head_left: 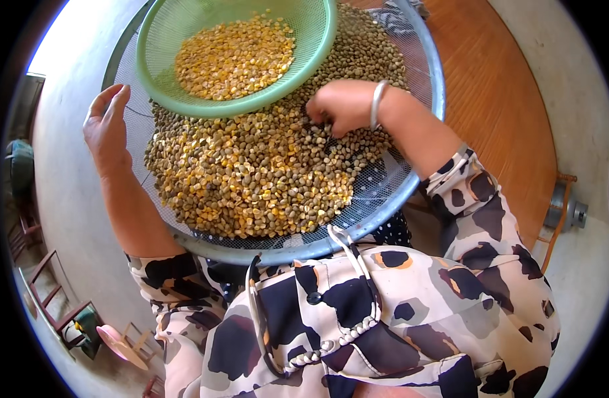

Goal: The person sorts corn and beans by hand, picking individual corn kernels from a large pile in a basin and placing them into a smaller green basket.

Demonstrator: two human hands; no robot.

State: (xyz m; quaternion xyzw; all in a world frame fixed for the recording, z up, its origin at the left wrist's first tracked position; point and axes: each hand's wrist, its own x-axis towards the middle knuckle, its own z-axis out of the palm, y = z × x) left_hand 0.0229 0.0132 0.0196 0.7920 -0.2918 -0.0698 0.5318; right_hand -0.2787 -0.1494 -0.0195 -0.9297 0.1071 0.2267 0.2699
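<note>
A large round mesh sieve (384, 214) with a blue-grey rim lies before me, its near edge against my shirt. It holds a heap of greenish-brown dried beans (374, 49), mixed nearer me with yellow corn-like kernels (264, 184). On the far side of the heap sits a green plastic mesh basket (157, 89) with yellow kernels (234, 59) inside. My right hand (341, 107), blurred, has its bent fingers down at the brown beans right of the basket. At the sieve's left rim, my left hand (107, 124) is raised, thumb close to the curled fingers; anything between them is hidden.
A wooden tabletop (493, 109) extends beyond the sieve on the right. Crumpled cloth (396, 20) lies near the sieve's far right rim. A metal canister (565, 206) stands on the floor at right. Wooden chairs (50, 298) and a pink basin (112, 341) appear at lower left.
</note>
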